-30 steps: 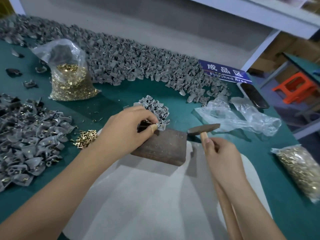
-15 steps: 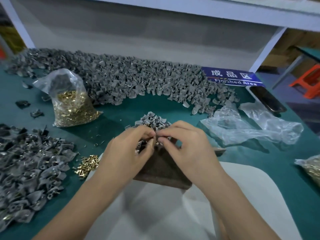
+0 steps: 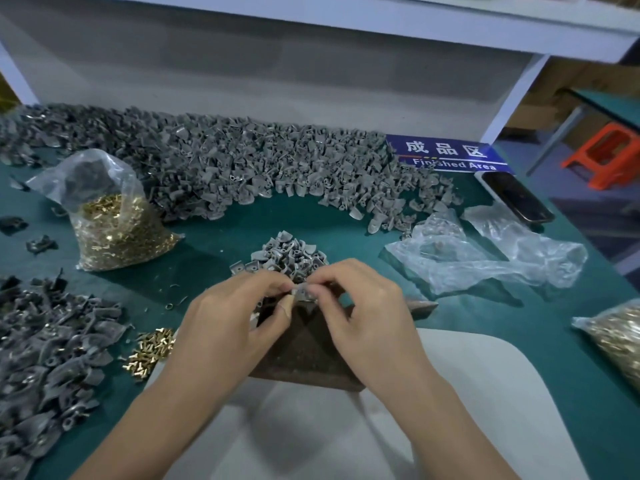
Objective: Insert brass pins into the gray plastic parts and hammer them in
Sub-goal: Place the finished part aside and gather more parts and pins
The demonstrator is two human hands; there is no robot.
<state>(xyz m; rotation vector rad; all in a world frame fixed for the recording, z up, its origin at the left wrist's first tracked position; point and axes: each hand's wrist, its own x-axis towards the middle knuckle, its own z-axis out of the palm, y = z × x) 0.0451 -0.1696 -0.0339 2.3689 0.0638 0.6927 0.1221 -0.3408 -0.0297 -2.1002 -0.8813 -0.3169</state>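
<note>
Workpiece: one small gray plastic part [image 3: 302, 293], held over the far end of the dark rusty metal block [image 3: 304, 355].
Left hand [image 3: 228, 320]: thumb and forefinger pinch the part.
Right hand [image 3: 363, 313]: fingertips pinch the same part (both hands meet there; whether a pin is between them cannot be told).
Loose brass pins [image 3: 150, 353]: one small heap, left of the block.
Gray part piles: three, namely a small one [image 3: 284, 254] just beyond the hands, a long one [image 3: 225, 171] at the back, one [image 3: 45, 358] at left.
Clear plastic bags of brass pins: two, left [image 3: 114, 220] and right edge [image 3: 616, 337].
Blue sign [image 3: 446, 155]: one, reads "Finished Area".
</note>
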